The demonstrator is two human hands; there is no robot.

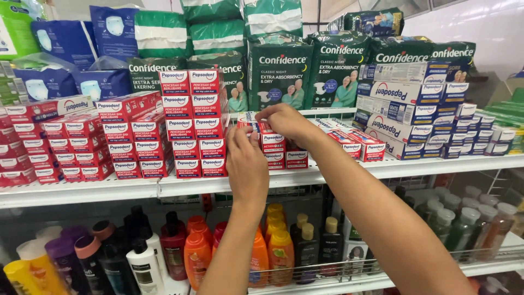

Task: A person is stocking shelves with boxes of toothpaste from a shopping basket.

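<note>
My left hand (246, 164) and right hand (284, 121) pinch a red toothpaste box (256, 127) on a white shop shelf (82, 191), near its front edge, between stacked boxes (191, 123).

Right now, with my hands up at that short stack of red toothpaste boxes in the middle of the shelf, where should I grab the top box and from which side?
Take the top box by its two long sides near the front end, coming from the front and slightly above. It lies flat with its small end facing out, a taller stack crowds its left, and your left hand and right hand are already there.
</note>
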